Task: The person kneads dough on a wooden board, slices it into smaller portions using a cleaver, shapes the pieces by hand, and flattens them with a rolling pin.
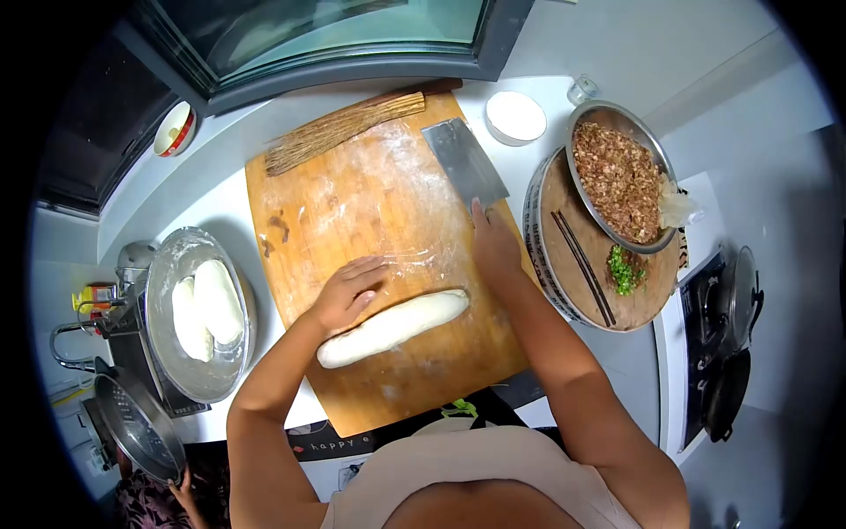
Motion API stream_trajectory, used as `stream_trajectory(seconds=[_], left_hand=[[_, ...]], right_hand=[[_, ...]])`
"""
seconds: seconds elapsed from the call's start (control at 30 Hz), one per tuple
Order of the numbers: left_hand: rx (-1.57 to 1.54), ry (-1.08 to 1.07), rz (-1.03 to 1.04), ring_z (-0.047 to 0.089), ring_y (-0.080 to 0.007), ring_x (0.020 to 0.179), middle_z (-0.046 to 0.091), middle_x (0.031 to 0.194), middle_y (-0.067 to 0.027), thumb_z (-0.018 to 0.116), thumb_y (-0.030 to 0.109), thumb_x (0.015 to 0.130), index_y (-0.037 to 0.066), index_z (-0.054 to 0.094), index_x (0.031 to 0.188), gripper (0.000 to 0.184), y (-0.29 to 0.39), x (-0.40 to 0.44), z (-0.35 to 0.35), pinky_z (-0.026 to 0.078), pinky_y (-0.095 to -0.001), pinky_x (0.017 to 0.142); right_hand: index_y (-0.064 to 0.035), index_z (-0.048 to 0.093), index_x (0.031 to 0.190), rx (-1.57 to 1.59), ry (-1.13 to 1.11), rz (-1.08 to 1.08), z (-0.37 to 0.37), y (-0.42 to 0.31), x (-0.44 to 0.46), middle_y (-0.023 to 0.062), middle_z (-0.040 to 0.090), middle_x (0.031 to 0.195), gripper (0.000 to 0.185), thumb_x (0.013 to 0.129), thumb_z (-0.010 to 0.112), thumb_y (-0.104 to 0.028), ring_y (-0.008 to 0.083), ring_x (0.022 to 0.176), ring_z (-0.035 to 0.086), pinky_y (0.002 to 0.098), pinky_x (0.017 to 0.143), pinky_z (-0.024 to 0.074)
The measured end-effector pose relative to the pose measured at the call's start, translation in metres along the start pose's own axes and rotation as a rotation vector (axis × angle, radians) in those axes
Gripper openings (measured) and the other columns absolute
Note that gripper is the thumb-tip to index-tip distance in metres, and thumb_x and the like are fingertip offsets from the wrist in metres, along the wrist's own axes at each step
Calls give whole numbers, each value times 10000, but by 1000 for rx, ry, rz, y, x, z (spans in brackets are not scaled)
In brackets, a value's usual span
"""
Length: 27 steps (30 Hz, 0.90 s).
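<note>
Perforated metal pan [141,428] far left, another person's hand [182,495] at its rim. Next, oval metal basin [198,375], flour-smeared, two smooth pale dough pieces [218,302] inside. White countertop [207,212] below dark-framed window [352,84]. Large wooden board [317,225], floury, damp-looking spots; stiff-bristled brush [344,132] along top edge. Left hand [346,294] flat, fingers straight, thumb apart, beside dough log [397,328]; contact unclear. Log: smooth, rounded ends, slanting across board's near part. Right hand [495,249], fingertip at broad rectangular steel cleaver [464,160]; can't tell if gripping. White round bowl [515,141] beyond. Round wooden block [555,187] right: dark thin chopsticks [583,267], chopped greens [626,271], steel bowl [650,145] of crumbly brown filling [617,176]. Black stove [696,353] far right, pans on it.
</note>
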<state>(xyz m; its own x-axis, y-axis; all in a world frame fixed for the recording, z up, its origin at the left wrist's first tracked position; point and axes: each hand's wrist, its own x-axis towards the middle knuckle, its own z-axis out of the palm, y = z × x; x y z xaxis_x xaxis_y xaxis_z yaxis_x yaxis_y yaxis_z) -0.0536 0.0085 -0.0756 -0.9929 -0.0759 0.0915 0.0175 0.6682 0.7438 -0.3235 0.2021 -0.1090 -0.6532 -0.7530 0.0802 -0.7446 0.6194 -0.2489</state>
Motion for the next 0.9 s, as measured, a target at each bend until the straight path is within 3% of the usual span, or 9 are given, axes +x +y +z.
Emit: stream_trajectory(seconds=[0.17,0.27,0.33,0.4,0.47,0.6,0.7,0.8,0.9], left_hand=[[149,143,-147,418,-383,1372,497,1442,-190,593,163,901,19,567,1326,450,-4,-44,-4,324,-468,1146],[248,180,-204,395,-389,1387,458,1479,-188,590,164,887,25,554,1348,483,-7,-51,-2,289,-478,1162],[352,199,-242,393,-391,1389,447,1489,-186,583,171,883,30,553,1354,492,-5,-51,6,276,-484,1167],[398,185,-235,391,-390,1391,445,1492,-184,569,180,879,37,543,1368,510,3,-45,7,267,-486,1170],[357,181,-233,391,-389,1392,446,1490,-191,566,191,884,26,534,1372,516,-8,-49,6,268,-485,1170],[-86,322,-407,424,-413,1356,476,1449,-227,641,218,860,2,522,1373,569,32,-29,8,307,-488,1147],[291,126,-262,442,-443,1311,441,1442,-280,757,339,766,42,356,1495,883,100,-4,21,340,-522,1109],[409,-78,-354,449,-436,1300,468,1405,-284,783,395,728,52,361,1496,941,121,-2,54,332,-543,1102],[539,7,-355,545,-357,1074,559,1227,-214,800,402,676,57,394,1479,964,109,-9,81,417,-496,953]], right_hand=[[-57,639,1199,5,122,-236,-17,3,35,207,602,1096,318,921,530,-167,376,981,594,485,815,479],[-61,680,980,81,-137,-158,-41,6,84,186,619,1101,193,914,527,-160,365,994,615,465,817,508],[-51,674,865,113,187,-130,-62,12,137,191,641,969,202,895,548,-206,375,905,636,472,796,514],[-59,700,908,90,265,30,-60,35,200,171,680,983,199,889,549,-187,363,939,659,461,825,526],[-63,712,1033,-80,-47,185,-71,44,239,167,691,1107,223,895,560,-149,352,1037,658,429,872,525],[-59,712,1113,-190,-270,289,-59,51,262,159,679,1196,284,873,567,-101,327,1122,652,408,938,526],[-67,722,1108,-222,-261,293,-53,50,269,169,678,1194,287,859,584,-100,325,1111,661,407,930,535],[-89,743,1084,-239,-185,272,-48,57,269,149,689,1183,301,911,500,-131,307,1101,671,395,902,544],[-79,750,1013,170,4,328,-63,55,250,148,722,1070,195,860,648,-145,280,956,703,380,835,557]])
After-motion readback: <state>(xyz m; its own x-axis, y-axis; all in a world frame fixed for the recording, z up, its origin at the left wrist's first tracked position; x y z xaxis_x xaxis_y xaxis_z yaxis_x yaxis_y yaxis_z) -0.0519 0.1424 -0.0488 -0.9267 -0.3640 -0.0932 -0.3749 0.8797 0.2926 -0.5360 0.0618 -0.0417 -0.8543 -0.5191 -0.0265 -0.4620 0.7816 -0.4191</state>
